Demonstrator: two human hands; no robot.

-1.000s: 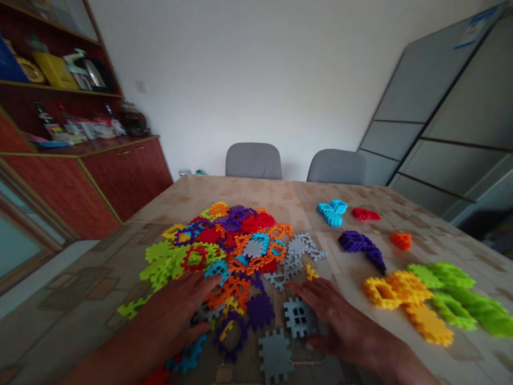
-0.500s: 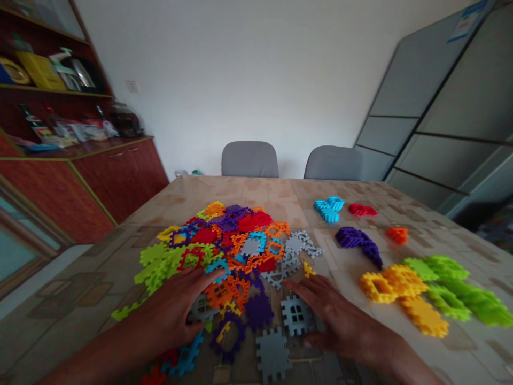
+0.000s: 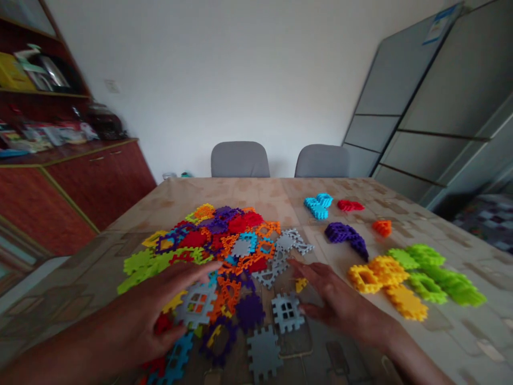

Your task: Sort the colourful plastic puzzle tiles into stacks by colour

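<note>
My left hand (image 3: pixel 160 299) grips a grey square building tile with a window cutout (image 3: pixel 196 305) between thumb and fingers, at the left front of a mixed heap of interlocking tiles (image 3: pixel 216 235). The fingers of my right hand (image 3: pixel 328 291) are apart, with nothing held. Its thumb is close to another grey window tile (image 3: pixel 287 313), and a small yellow piece (image 3: pixel 300 284) lies by its fingers. Between the hands are a plain grey square tile (image 3: pixel 264 353), a purple tile (image 3: pixel 250 311) and a dark purple ring-shaped tile (image 3: pixel 218 340).
Sorted stacks stand on the table's right side: light blue (image 3: pixel 318 206), red (image 3: pixel 350 205), purple (image 3: pixel 347 238), orange (image 3: pixel 382 228), yellow (image 3: pixel 389 271) and green (image 3: pixel 452 283). Two grey chairs (image 3: pixel 239 160) stand behind the table (image 3: pixel 272 191). A wooden cabinet (image 3: pixel 92 176) is at left.
My left hand has raised the grey window tile from the heap's edge. My right hand has shifted off the other window tile, uncovering it. The camera view has turned slightly right.
</note>
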